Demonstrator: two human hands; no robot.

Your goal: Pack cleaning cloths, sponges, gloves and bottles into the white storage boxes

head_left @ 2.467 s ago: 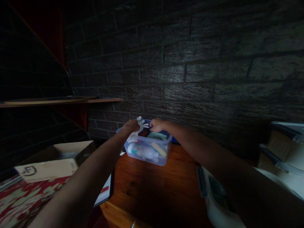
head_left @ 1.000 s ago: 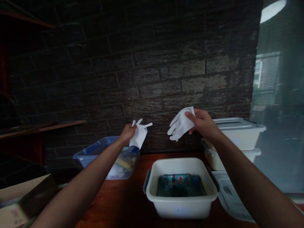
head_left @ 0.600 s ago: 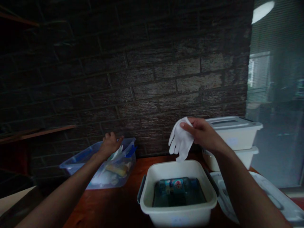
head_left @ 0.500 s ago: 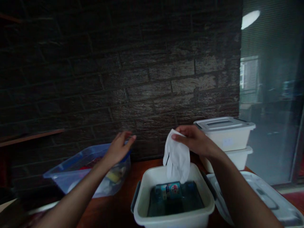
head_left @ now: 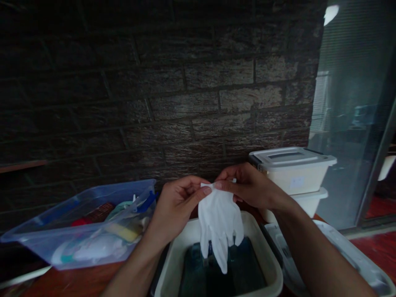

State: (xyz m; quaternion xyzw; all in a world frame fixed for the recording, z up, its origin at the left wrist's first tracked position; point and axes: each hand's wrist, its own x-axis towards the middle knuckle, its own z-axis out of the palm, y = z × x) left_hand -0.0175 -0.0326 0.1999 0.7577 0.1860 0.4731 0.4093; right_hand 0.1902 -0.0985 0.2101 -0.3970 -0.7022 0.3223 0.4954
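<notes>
White gloves (head_left: 220, 220) hang fingers-down between my two hands; whether there is one or a pair I cannot tell. My left hand (head_left: 181, 202) pinches the cuff at its left corner. On the right side of the cuff, my right hand (head_left: 247, 185) grips it between thumb and fingers. Right below the glove fingertips stands an uncovered white storage bin (head_left: 274, 274). Inside it lies a dark bluish bottle-like thing (head_left: 241, 264), partly hidden by the gloves.
A clear blue-tinted plastic bin (head_left: 93, 231) with mixed items sits on the left of the wooden table (head_left: 83, 280). Two stacked white boxes (head_left: 297, 169) stand at the back right, a loose lid (head_left: 343, 251) beside them. A dark brick wall (head_left: 185, 103) rises behind.
My left hand has come over from above the blue-tinted bin and taken hold of the gloves' cuff. The gloves have moved slightly left and now hang spread between both hands.
</notes>
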